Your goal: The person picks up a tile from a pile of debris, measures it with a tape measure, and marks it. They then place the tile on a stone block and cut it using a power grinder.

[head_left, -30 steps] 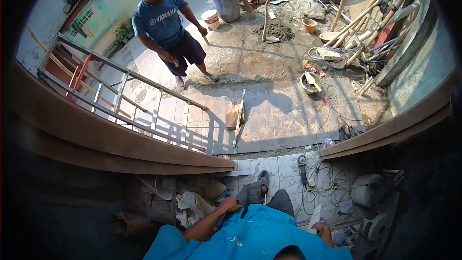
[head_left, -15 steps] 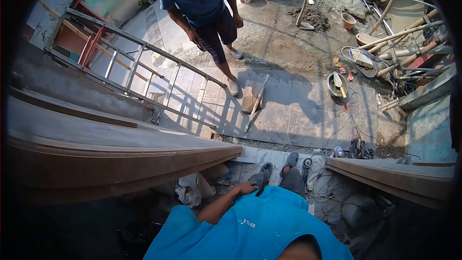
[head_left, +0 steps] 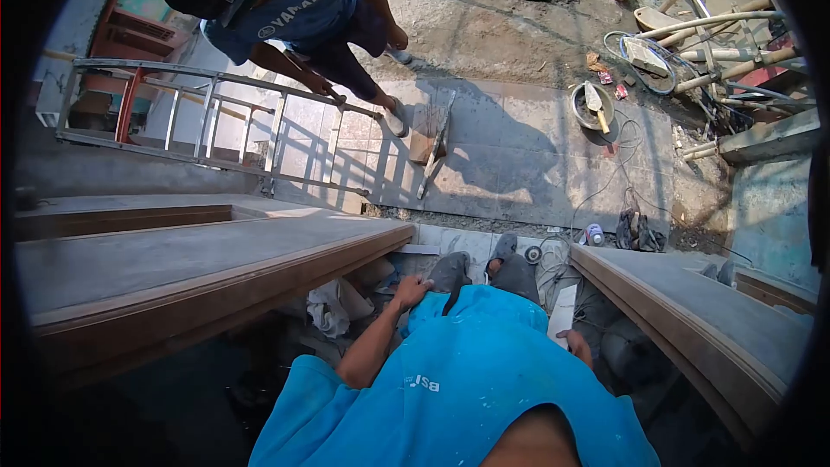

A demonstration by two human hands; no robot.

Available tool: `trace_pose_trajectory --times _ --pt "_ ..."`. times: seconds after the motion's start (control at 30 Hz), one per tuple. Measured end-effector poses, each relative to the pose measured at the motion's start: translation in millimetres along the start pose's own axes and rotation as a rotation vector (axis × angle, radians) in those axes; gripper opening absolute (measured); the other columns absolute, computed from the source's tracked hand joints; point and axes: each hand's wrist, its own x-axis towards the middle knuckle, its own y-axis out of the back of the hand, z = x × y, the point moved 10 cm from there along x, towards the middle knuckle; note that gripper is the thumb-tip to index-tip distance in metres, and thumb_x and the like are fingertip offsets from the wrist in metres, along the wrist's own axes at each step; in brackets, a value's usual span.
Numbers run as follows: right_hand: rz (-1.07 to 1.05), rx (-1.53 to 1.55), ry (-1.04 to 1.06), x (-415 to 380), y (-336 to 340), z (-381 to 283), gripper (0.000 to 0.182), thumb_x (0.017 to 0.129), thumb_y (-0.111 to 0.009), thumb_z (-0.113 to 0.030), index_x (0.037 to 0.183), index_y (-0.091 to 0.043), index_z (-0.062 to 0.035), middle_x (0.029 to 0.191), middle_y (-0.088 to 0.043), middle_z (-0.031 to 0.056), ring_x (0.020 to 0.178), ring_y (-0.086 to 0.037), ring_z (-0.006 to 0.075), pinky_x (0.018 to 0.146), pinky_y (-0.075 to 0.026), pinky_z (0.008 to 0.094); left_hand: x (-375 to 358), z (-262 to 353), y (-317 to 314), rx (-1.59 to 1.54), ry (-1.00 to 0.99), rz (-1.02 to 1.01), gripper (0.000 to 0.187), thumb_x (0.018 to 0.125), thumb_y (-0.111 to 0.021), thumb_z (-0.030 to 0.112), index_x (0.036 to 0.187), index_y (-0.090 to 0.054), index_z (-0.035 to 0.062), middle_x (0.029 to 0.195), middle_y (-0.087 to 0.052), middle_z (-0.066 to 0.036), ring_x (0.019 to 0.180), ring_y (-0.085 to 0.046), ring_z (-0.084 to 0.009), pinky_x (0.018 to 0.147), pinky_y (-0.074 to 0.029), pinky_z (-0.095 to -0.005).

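Observation:
My left hand (head_left: 415, 289) rests against my left thigh, fingers lying over the dark trousers (head_left: 449, 273). To the right of my body, my right hand (head_left: 577, 345) is closed on the lower end of a long flat white strip (head_left: 564, 308), which looks like a cut piece of tile and points forward. Just ahead of the strip, an angle grinder (head_left: 533, 255) lies on the floor by my foot. Tangled pale cables (head_left: 550, 281) run beside it.
Window-like wooden frames (head_left: 216, 281) (head_left: 683, 329) flank me. Beyond the threshold, a person (head_left: 303, 26) stands beside a metal ladder (head_left: 277, 134). A wooden block (head_left: 425, 145) with a bar, a mortar bowl with trowel (head_left: 593, 109), a spray can (head_left: 593, 234) and bamboo poles (head_left: 726, 26) lie outside.
My right hand has come into view holding the white strip. My left hand has shifted slightly along the thigh. The other person has leaned forward, with a hand now at the ladder; the view has tilted down.

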Motion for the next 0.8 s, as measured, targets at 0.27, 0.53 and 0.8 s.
trace_pose_trajectory --times 0.27,0.53,0.8 --pt "-0.001 -0.147 0.055 52 30 -1 0.055 0.074 -0.069 -0.026 0.117 -0.062 0.0061 0.119 -0.062 0.0249 0.107 -0.060 0.0376 0.095 -0.042 0.0394 -21 -4 -39 -0.481 0.199 -0.075 0.055 0.092 -0.060 0.041 0.128 -0.056 0.0004 0.120 -0.063 -0.013 0.110 -0.058 -0.0224 0.097 -0.043 -0.0318" --pt "0.016 -0.174 0.052 44 43 -32 0.054 0.071 -0.068 -0.019 0.116 -0.061 0.0088 0.118 -0.063 0.0234 0.103 -0.061 0.0384 0.094 -0.042 0.0400 -28 7 -34 -0.466 0.170 -0.030 0.053 0.091 -0.062 0.040 0.123 -0.060 -0.0016 0.116 -0.064 -0.016 0.107 -0.059 -0.0235 0.094 -0.044 -0.0322" --pt "-0.030 0.060 0.030 123 51 2 0.052 0.071 -0.068 -0.015 0.114 -0.060 0.0121 0.113 -0.064 0.0241 0.102 -0.061 0.0349 0.093 -0.044 0.0398 -26 -10 -41 -0.459 0.158 0.042 0.046 0.090 -0.062 0.038 0.116 -0.064 -0.0002 0.110 -0.067 -0.015 0.102 -0.062 -0.0235 0.090 -0.046 -0.0323"
